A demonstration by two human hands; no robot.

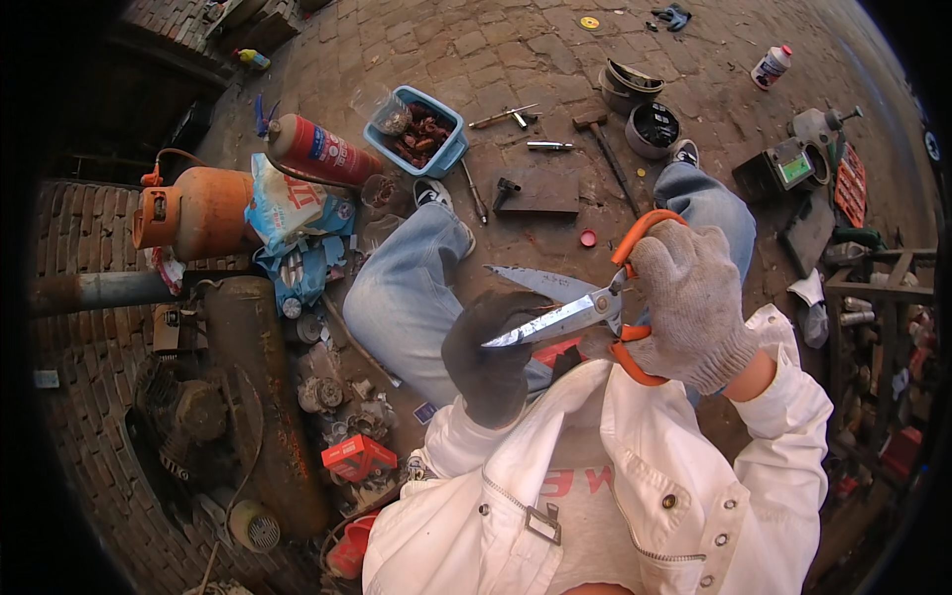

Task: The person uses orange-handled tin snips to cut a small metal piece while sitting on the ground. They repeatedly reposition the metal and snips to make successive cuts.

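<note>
I'm holding a pair of scissors (580,314) out in front of my chest, above my lap and between my knees, with its blades spread and pointing off to my left. My right hand (697,293), in a pale knitted glove, is gripping the orange handles (638,367), one loop showing above the fist and the other below it. My left hand (484,365), in a dark glove, is sitting behind the lower blade; its fingertips are hiding from view, so I'm not able to tell whether they're pinching anything. I'm judging the scissors to be fairly light but nose-heavy, since the long metal blades are reaching well out from my fist. The blades are looking stiff and smooth, likely slippery under a glove, and their edges are probably sharp enough to cut the knit, so the loops are offering the safe hold, with my left fingers staying clear of the gap. The handles are looking grippier than the metal, and nothing about the tool is seeming fragile. Beyond my knees, a blue basin (453,154) of reddish-brown pieces, a dark block (543,191) and a hammer (616,164) are resting on the paved ground (476,50).
</note>
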